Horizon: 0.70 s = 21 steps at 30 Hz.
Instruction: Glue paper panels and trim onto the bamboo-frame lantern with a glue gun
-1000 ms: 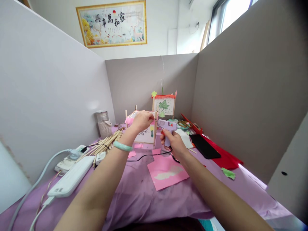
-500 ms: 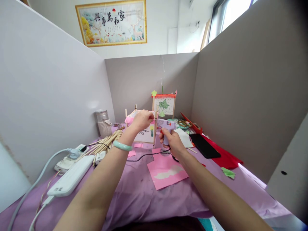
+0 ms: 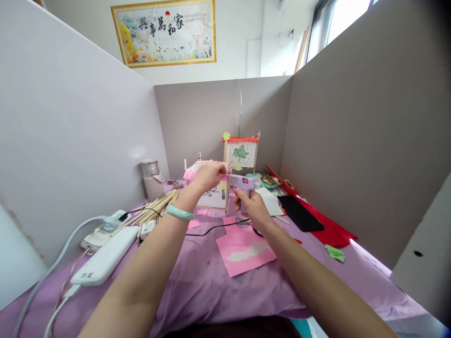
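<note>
My right hand [image 3: 251, 205] is wrapped round a lilac hot glue gun [image 3: 243, 182]. The gun's nozzle points left, at the upper right corner post of a paper lantern [image 3: 210, 199] with a stick frame and drawn-on white panels. Along the lantern's top edge runs a pink paper fringe [image 3: 190, 174]. My left hand [image 3: 210, 174], with a pale green bangle on its wrist, lies over that edge; its fingers are pinched on the fringe beside the nozzle. The hand hides most of the strip. Behind stands another lantern [image 3: 241, 152] with a red fringe and a green leaf picture.
Pink paper [image 3: 243, 251] lies in front, with a black cord [image 3: 211, 228] crossing behind it. At left are wooden sticks [image 3: 158, 206], a white power bank [image 3: 105, 258] and a jar [image 3: 152, 180]. A black phone [image 3: 300, 213] rests on red material [image 3: 333, 230] at right.
The glue gun's nozzle has shifted slightly left, closer to the corner post and my left fingertips. My left hand keeps its place on the lantern's top edge.
</note>
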Motion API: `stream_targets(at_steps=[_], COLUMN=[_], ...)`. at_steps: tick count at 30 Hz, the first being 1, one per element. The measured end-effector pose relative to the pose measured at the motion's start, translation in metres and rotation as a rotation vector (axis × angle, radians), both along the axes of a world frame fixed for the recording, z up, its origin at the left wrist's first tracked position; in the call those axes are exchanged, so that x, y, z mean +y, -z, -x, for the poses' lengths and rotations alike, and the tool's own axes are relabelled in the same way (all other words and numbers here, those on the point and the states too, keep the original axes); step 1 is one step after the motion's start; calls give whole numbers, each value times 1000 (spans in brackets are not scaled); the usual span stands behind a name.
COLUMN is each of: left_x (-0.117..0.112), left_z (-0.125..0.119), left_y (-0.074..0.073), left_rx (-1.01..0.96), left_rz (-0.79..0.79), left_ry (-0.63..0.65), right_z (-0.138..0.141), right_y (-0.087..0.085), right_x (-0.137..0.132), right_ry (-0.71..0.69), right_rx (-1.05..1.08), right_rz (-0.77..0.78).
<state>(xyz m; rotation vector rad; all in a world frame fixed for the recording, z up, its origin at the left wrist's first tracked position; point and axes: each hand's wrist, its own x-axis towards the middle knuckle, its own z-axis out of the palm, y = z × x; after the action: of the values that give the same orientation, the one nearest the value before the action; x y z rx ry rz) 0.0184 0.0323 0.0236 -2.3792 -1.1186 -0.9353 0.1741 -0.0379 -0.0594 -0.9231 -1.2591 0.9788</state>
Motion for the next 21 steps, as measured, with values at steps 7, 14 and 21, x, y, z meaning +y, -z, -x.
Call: stream_targets(at_steps=[7, 14, 21], left_x=[0, 1, 2], left_z=[1, 3, 3], left_y=[1, 1, 0], left_rx=[-8, -16, 2], left_rz=[2, -4, 12], left_ry=[14, 39, 47], right_z=[1, 2, 1], right_y=[-2, -1, 1], right_x=[0, 4, 9], right_ry=[28, 58, 111], right_rx=[-28, -67, -122], right_rz=[-16, -77, -133])
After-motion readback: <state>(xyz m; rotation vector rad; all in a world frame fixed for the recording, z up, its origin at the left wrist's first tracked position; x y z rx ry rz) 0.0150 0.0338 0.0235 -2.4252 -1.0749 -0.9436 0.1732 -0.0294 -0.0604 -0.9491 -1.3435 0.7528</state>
